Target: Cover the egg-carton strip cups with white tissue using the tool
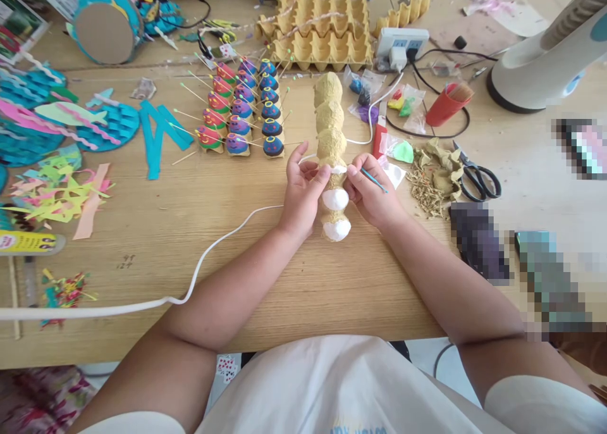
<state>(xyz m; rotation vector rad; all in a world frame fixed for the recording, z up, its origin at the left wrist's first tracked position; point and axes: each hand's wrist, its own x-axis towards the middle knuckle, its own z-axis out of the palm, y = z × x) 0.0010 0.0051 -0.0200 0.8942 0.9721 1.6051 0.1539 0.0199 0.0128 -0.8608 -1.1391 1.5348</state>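
A strip of tan egg carton (331,144) with a row of bumps stretches away from me over the table. White clay (336,199) caps the two nearest bumps, and a smaller white patch (338,169) shows on the third. My left hand (303,190) is closed on the strip's left side, its thumb at that patch. On the other side, my right hand (372,190) pinches the patch's right edge, with a thin blue stick (374,180) held among its fingers. The stick's other end is hidden by the hand.
Painted carton caterpillars (238,108) stand beyond my left hand. To the right lie bagged clay (401,149), torn carton scraps (439,168), black scissors (477,178) and a red cup (448,105). A white cable (213,241) crosses my left forearm. Egg trays (322,48) sit at the back.
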